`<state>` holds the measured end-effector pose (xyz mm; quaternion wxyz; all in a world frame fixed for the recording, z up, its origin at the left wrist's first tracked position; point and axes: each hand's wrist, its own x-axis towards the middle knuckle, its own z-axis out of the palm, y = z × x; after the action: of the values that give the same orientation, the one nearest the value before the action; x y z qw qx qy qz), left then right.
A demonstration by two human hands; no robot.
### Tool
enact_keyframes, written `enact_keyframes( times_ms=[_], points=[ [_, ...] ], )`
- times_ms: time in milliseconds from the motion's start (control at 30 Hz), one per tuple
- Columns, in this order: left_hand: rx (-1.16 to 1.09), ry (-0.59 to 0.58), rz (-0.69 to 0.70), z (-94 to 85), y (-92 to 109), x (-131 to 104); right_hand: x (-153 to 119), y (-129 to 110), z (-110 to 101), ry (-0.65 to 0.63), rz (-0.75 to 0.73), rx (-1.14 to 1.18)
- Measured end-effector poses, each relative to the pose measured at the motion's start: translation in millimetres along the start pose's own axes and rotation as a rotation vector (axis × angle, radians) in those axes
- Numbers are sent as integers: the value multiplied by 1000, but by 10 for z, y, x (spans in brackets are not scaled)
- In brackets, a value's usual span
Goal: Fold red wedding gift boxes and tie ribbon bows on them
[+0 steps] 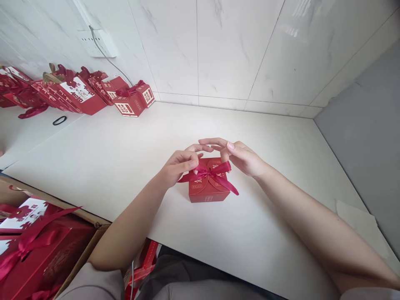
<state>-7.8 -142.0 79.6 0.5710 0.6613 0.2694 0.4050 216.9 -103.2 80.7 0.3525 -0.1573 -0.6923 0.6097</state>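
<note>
A small red gift box point(208, 195) with gold print stands on the white table in front of me. Across its top, a dark pink satin ribbon point(219, 180) is tied in a bow with two loops and two loose tails. The thumb and forefinger of my left hand point(179, 164) pinch the left loop. Over the box's far right corner is my right hand point(242, 156), its fingers stretched leftward and the thumb raised. One bent finger of that hand is close to the right loop; whether it touches is unclear.
Red boxes and bags point(79, 93) line the wall at the back left, with a black ring-shaped band point(59, 120) before them. A carton point(90, 239) of ribboned red boxes stands at the lower left. A grey panel point(368, 112) bounds the table's right side.
</note>
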Motion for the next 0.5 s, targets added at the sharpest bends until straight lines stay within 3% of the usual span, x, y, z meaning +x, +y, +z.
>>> enact_keyframes(
  times_ms=[233, 500],
  points=[
    [-176, 27, -23, 11, 4, 0, 5, -1, 26, -40, -41, 166],
    [-125, 43, -41, 18, -11, 11, 14, 71, 9, -43, 51, 259]
  ],
)
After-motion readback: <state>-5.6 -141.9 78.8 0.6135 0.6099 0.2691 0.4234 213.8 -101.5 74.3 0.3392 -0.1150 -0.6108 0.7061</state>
